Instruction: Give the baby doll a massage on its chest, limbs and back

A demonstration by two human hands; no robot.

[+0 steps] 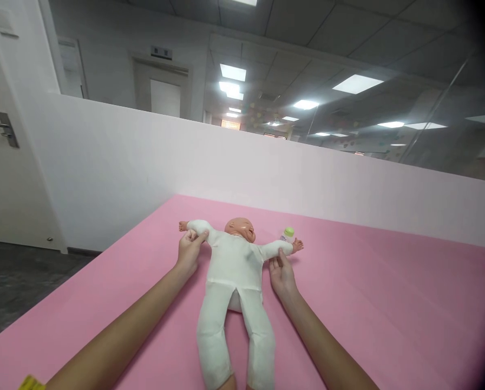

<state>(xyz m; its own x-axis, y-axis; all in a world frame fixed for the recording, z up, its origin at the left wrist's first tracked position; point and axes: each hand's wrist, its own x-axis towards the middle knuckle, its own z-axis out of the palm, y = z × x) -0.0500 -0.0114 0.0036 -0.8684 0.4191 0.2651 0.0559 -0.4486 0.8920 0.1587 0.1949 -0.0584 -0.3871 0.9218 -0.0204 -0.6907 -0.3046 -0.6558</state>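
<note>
Bottle [288, 235] partly behind doll's arm [275, 249], white wall [307, 184] beyond pink tabletop [356, 303]

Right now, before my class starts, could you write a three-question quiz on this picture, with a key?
1. True or false: the left hand and the right hand each touch the doll at one arm.
2. Which colour is the surface under the doll? A: grey. B: pink. C: blue.
3. Fill in: beyond the doll's arm on the right-hand side, a small container has a light ____ top.

Key: 1 true; 2 B; 3 green.
</note>
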